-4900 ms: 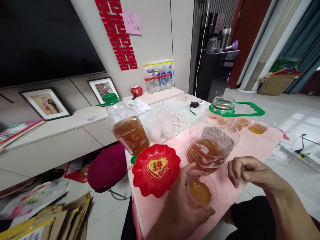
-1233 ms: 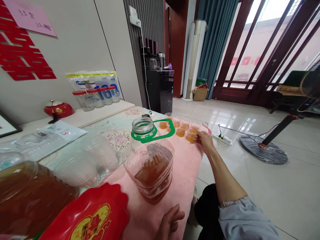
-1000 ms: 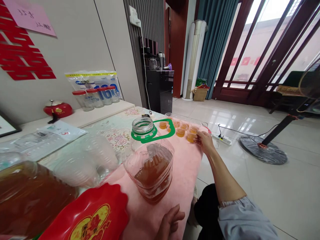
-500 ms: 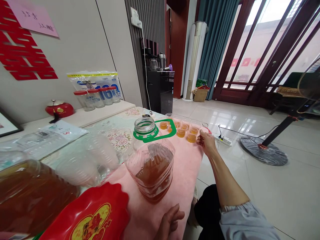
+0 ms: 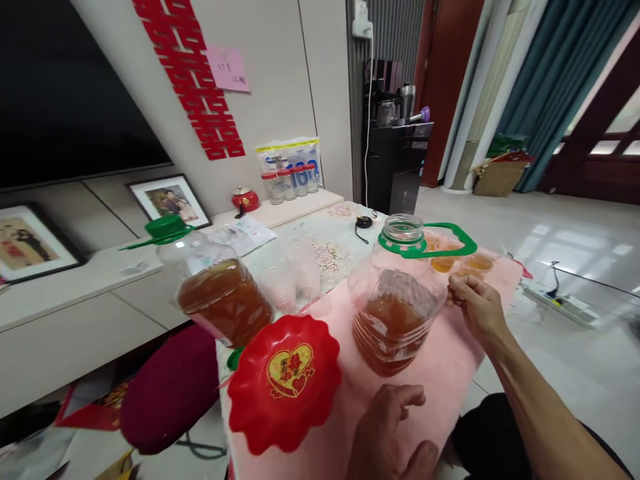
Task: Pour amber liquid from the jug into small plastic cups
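Observation:
A large clear plastic jug [image 5: 395,320] with a green handle stands uncapped on the pink cloth, part filled with amber-brown liquid. My left hand [image 5: 385,433] is just in front of its base, palm up, fingers apart and holding nothing visible. To the jug's right, my right hand [image 5: 477,307] has thumb and fingers pinched together; whatever they hold, if anything, is hidden. Beyond that hand are small clear cups [image 5: 443,263] of golden liquid, partly covered by the jug's handle. A red scalloped plate [image 5: 287,417] with a gold heart lies left of the jug.
A second jug [image 5: 225,293] with a green cap stands on the left, beside stacks of clear plastic cups [image 5: 295,277]. A black tape measure [image 5: 364,221] lies at the back. A maroon stool [image 5: 170,393] stands below the table's left side.
The view has swung left, bringing the television, photo frames and stool into sight. My right hand has come back from the cups toward the jug's side. My left hand shows more fully, fingers apart.

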{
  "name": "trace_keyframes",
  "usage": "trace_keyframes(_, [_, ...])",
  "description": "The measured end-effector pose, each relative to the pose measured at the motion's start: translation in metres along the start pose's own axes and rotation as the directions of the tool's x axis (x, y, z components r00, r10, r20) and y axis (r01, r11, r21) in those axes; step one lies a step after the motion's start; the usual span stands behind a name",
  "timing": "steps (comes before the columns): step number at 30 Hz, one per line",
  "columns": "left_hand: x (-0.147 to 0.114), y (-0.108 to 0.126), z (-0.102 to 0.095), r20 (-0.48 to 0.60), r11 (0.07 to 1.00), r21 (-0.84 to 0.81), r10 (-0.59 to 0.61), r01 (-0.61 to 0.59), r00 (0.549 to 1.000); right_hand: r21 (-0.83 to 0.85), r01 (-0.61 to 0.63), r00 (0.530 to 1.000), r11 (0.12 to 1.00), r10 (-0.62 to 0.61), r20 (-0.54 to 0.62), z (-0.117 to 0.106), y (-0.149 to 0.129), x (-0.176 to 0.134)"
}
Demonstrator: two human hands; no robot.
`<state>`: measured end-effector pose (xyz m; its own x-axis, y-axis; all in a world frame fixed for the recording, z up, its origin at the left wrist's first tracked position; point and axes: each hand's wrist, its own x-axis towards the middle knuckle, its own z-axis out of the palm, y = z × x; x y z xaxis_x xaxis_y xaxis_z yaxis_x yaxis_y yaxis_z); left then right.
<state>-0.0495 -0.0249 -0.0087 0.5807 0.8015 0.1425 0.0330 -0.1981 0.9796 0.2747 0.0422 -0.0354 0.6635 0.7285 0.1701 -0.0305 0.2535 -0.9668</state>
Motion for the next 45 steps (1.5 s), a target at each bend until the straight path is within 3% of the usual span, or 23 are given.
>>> trace_keyframes(2, [0.005,0.004,-0.019,-0.108,0.985,0.130,0.128,-0.114,0.986,-0.008,0.014,0.999,1.000,-0.013,0.035,0.006,0.003,-0.002])
trace_keyframes(3, [0.008,0.007,-0.032,-0.170,0.954,0.224,0.239,-0.199,0.956,-0.011,0.019,0.999,1.000,-0.018,0.048,0.008,0.004,-0.002])
trace_keyframes(5, [0.018,0.015,-0.060,-0.106,0.881,0.436,0.255,-0.186,0.961,-0.015,0.026,0.997,1.000,-0.025,0.067,0.011,0.006,-0.002])
trace_keyframes(7, [0.029,0.021,-0.089,-0.262,0.772,0.626,0.347,-0.115,0.901,-0.015,0.032,0.996,0.999,-0.030,0.081,0.013,0.007,-0.001])
trace_keyframes(10, [0.050,0.024,-0.124,-0.236,0.605,0.797,0.308,0.002,0.921,-0.012,0.040,0.995,0.999,-0.039,0.095,0.015,0.009,0.000])
trace_keyframes(13, [0.069,0.018,-0.143,-0.240,0.530,0.844,0.232,0.085,0.943,-0.014,0.041,0.993,0.999,-0.040,0.110,0.017,0.011,0.001])
trace_keyframes(20, [0.099,0.001,-0.152,-0.215,0.416,0.897,0.112,0.151,0.970,-0.033,0.030,0.990,0.999,-0.025,0.140,0.021,0.022,0.006])
trace_keyframes(25, [0.100,0.003,-0.153,-0.209,0.368,0.921,0.191,0.127,0.959,-0.047,0.029,0.990,0.998,-0.022,0.143,0.020,0.025,0.009])
trace_keyframes(29, [0.086,0.017,-0.163,-0.159,0.272,0.961,0.377,0.055,0.912,-0.055,0.028,0.992,0.998,-0.021,0.125,0.019,0.027,0.012])
trace_keyframes(33, [0.062,0.034,-0.183,-0.021,0.088,0.996,0.507,-0.027,0.862,-0.053,0.042,0.995,0.998,-0.037,0.090,0.020,0.031,0.013])
trace_keyframes(38, [0.030,0.040,-0.200,0.186,-0.096,0.983,0.459,-0.159,0.869,-0.048,0.077,0.996,0.996,-0.074,0.054,0.026,0.030,0.010])
trace_keyframes(45, [0.015,0.023,-0.205,0.255,-0.159,0.966,0.447,-0.204,0.858,-0.050,0.113,0.993,0.992,-0.111,0.038,0.039,0.020,0.004])
